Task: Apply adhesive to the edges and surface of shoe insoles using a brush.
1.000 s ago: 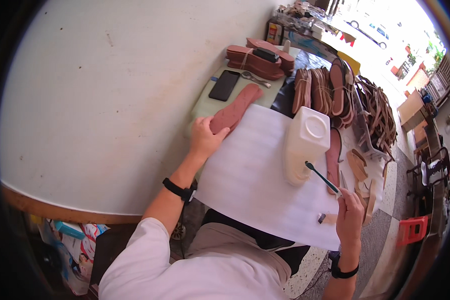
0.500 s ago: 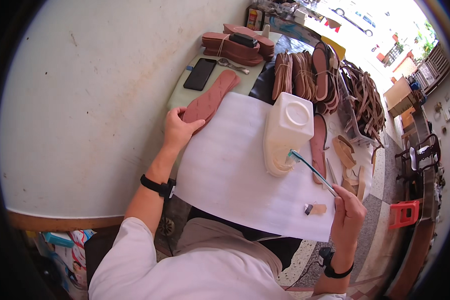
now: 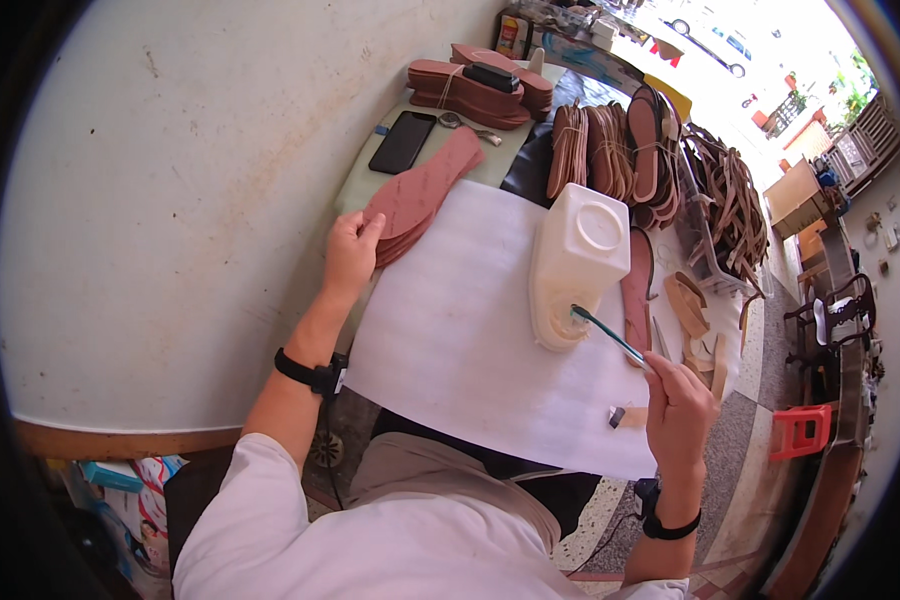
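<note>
At the left side of the white-topped counter [image 3: 440, 350], a stack of reddish-brown insoles [image 3: 415, 205] lies with its long axis slanting from near left to far right; the left hand [image 3: 350, 255] grips its near end, thumb on the top piece, and so is plainly the nearer hand; the right hand [image 3: 682, 408] is well apart from the stack, its fingers closed round a green brush [image 3: 615, 338]; the brush points away and leftward, its head at the low opening of a white container [image 3: 568, 255], which sits between the two hands; whether the bristles touch anything inside, I cannot tell.

Counted: one brush; one container; one stack at the left hand, several insoles deep, too tightly layered to number; one black phone [image 3: 402, 142] and one wristwatch [image 3: 452, 120] just beyond that stack; two piles of insoles [image 3: 460, 95] farther off, with one black object [image 3: 492, 77] on top; one single sole [image 3: 638, 280] just right of the container; one clear bin [image 3: 708, 262] of brown straps [image 3: 725, 200], too tangled to count.
</note>
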### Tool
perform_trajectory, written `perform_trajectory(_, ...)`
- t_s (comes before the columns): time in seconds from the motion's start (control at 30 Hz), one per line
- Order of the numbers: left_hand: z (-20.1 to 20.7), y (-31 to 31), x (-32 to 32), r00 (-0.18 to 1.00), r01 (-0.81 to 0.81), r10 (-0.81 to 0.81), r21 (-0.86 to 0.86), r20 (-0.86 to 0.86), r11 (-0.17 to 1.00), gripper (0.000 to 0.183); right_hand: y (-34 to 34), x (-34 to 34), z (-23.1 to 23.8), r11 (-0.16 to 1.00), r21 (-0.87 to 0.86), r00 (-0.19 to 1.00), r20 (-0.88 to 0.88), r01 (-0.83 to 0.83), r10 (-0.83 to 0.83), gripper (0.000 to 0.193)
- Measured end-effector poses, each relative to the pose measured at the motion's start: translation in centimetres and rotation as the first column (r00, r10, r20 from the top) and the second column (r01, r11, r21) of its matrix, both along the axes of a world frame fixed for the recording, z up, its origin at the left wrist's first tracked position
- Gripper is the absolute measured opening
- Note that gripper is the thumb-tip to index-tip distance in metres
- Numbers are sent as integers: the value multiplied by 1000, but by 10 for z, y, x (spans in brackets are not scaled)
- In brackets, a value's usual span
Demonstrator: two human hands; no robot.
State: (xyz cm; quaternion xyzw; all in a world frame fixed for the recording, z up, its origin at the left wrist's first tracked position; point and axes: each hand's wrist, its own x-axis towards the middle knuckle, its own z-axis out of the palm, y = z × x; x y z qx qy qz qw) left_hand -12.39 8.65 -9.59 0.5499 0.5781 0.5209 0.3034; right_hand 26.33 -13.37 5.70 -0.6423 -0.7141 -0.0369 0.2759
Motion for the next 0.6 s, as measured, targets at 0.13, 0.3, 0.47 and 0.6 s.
perform_trajectory(0.13, -19, 12, -6, 982, -134, 108, 170, 152, 976, 34, 5, 1, -8, 1000, 2, 1000, 0, -27, 27, 16)
perform_trajectory(0.3, 14, -3, -10, 910, -24, 38, -41, 413, 999, 30, 3, -2, -10, 1000, 20, 1000, -8, -9, 9, 15)
perform_trajectory(0.47, 26, -13, -15, 842, 0, 36, -68, 539, 998, 28, 3, -1, -13, 999, 27, 998, -59, 18, -17, 11)
perform_trajectory(0.6, 55, -45, -21, 829, 13, 34, -80, 558, 997, 29, -4, 2, -11, 997, -40, 991, -113, 63, -67, 11)
